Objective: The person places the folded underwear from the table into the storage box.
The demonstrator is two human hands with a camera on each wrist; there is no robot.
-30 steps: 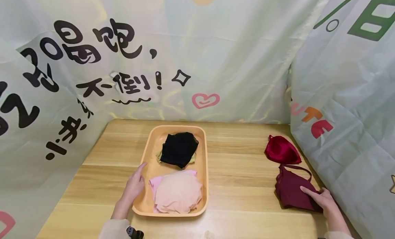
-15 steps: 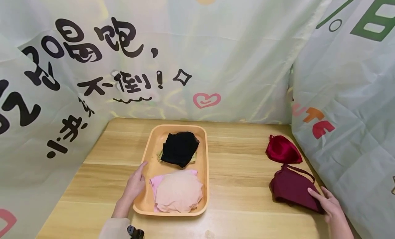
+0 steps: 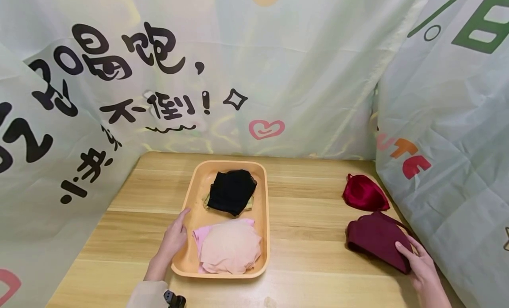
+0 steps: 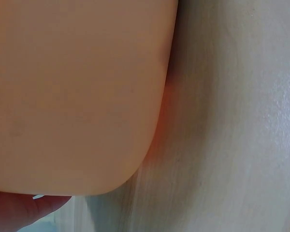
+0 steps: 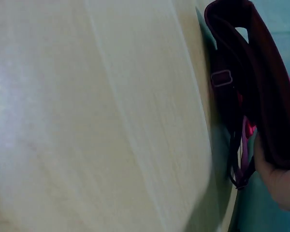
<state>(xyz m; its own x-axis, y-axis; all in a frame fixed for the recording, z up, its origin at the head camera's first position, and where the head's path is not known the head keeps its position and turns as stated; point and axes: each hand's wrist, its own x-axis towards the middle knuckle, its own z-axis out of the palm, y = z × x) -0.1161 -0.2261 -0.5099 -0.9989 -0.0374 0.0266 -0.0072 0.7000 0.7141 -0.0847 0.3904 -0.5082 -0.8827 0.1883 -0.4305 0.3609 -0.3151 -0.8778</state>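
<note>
Near the right edge of the pale wood-grain table (image 3: 306,259), the person's right hand (image 3: 423,266) pinches the near right end of a matte burgundy fabric bra (image 3: 377,239), thumb on top. Just behind it, toward the far right corner, lies a shiny crimson bra (image 3: 363,193). I see the left hand (image 3: 172,237) touching the left rim of a peach-orange, round-cornered tray (image 3: 267,219), forefinger straight; whether it grips, I can't tell. A folded black garment (image 3: 232,192) lies by the tray's far edge.
</note>
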